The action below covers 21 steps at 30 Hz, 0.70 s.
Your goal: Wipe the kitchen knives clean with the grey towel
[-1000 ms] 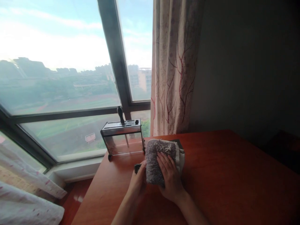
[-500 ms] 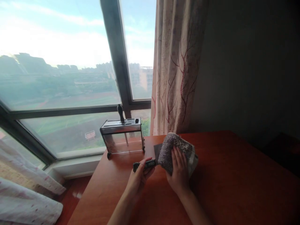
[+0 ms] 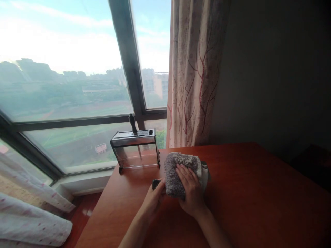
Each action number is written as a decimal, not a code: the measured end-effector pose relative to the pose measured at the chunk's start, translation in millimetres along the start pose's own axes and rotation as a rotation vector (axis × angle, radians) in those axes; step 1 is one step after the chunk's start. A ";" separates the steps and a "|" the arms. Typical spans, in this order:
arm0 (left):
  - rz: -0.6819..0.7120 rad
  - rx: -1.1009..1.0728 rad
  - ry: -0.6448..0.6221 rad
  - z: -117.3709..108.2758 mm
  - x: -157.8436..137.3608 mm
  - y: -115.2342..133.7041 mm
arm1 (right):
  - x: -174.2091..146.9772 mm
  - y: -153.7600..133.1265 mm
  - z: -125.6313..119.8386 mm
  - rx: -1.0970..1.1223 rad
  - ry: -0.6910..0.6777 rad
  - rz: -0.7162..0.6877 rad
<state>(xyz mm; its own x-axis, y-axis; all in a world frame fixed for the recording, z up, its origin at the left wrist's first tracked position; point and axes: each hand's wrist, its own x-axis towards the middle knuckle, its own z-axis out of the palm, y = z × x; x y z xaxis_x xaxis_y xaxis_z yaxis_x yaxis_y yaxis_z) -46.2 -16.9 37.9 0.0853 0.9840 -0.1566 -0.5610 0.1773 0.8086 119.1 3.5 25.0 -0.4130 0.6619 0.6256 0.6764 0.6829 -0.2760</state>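
My left hand (image 3: 153, 197) is closed around the dark handle of a cleaver (image 3: 155, 184), whose butt end sticks out past the fingers. A folded grey fluffy towel (image 3: 173, 177) covers most of the blade; a dark edge shows beyond its right side. With fingers laid over the top, my right hand (image 3: 191, 187) grips the towel against the blade. Its thumb is hidden. Behind the left hand, a clear-sided knife block (image 3: 134, 139) with a metal top stands on the table, one black handle (image 3: 132, 124) rising from it.
The reddish-brown wooden table (image 3: 248, 193) stretches to the right. A large window (image 3: 77, 148) borders its left and far side. A patterned curtain (image 3: 192, 79) hangs at the back, and another curtain (image 3: 31, 220) is at the lower left.
My right hand and the towel have slid left along the blade, closer to the left hand. The blade corner seen left of the towel is now covered.
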 end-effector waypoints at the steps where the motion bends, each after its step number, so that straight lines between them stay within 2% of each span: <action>1: -0.014 -0.009 -0.008 -0.5 0.2 -1.0 | 0.3 2.6 -0.4 -0.015 0.016 0.021; 5: -0.053 -0.033 0.022 -4.1 1.3 -0.7 | -0.7 15.7 -1.2 -0.065 0.075 0.109; 13: -0.027 -0.060 0.037 -10.0 3.0 2.7 | -8.8 54.3 1.0 -0.129 0.293 0.283; 21: -0.025 -0.095 0.027 -16.7 7.1 -0.6 | -12.0 40.8 5.4 0.100 0.384 0.361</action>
<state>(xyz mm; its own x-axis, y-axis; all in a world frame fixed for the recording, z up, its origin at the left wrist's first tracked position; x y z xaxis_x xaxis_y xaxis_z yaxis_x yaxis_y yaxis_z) -59.1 -10.4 26.8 0.0791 0.9782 -0.1921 -0.6344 0.1980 0.7472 148.3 25.1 2.3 0.1008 0.7118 0.6951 0.6653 0.4712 -0.5791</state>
